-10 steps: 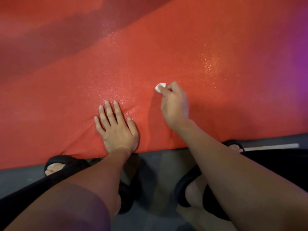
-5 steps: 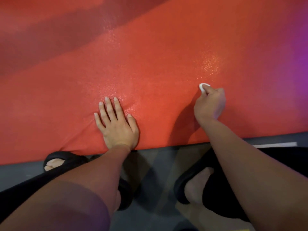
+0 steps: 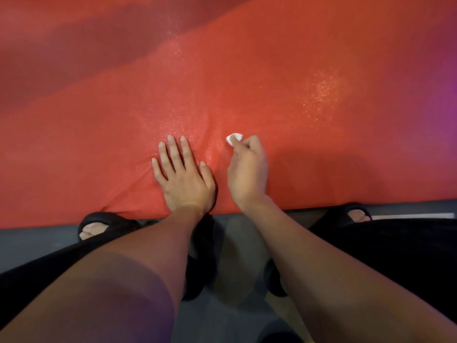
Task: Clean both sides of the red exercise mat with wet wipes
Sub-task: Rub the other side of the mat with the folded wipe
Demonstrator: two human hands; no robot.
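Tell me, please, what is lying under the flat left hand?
The left hand presses flat on the red mat, which puckers beside it. What lies beneath the mat there is covered; grey floor shows at its near edge.

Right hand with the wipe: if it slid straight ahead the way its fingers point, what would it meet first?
Nothing but bare red mat; ahead of the right hand and wipe the way looks free to the picture's edge.

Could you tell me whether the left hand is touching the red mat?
Touching. The head view shows the left hand lying flat, fingers spread, on the red mat, which wrinkles around it.
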